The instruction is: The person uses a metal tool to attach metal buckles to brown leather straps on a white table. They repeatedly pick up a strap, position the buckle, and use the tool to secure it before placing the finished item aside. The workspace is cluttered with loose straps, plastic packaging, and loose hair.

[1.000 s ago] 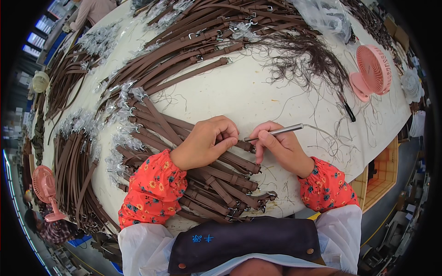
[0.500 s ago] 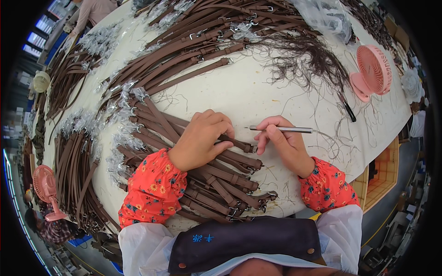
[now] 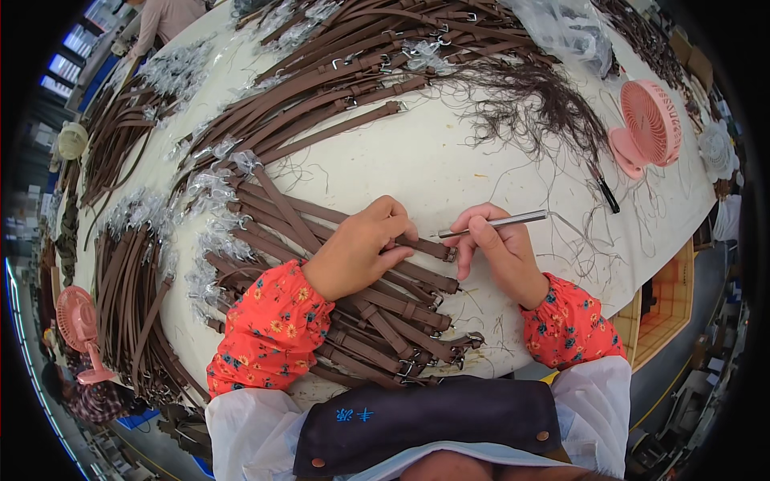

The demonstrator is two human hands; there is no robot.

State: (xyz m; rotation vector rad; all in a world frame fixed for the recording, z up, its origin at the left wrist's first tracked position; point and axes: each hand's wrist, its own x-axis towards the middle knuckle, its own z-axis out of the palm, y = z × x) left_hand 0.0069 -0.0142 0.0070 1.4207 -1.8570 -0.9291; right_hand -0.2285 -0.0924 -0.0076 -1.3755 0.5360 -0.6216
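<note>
Brown leather belts with metal buckles (image 3: 385, 309) lie in a fanned pile in front of me, buckle ends toward the right. My left hand (image 3: 361, 248) pinches one brown belt (image 3: 429, 246) near its buckle end, on the upper side of the pile. My right hand (image 3: 497, 244) grips a slim silver pen-like tool (image 3: 505, 221) between thumb and fingers. Its tip points left, just above the belt's end. The right fingertips are beside the buckle; I cannot tell whether they touch it. Crumpled clear plastic (image 3: 210, 192) wraps the belts' far ends.
More belts (image 3: 321, 96) cover the back of the white table (image 3: 449, 160). Dark loose threads (image 3: 537, 104) are heaped at the back right, with a black-handled tool (image 3: 608, 195) nearby. Pink fans stand at the right (image 3: 646, 120) and left (image 3: 78, 321). A wooden crate (image 3: 670, 293) is beyond the right edge.
My left hand has shifted slightly right and down, taking the belt's end along. The silver tool has tilted, its tip lower and closer to the belt.
</note>
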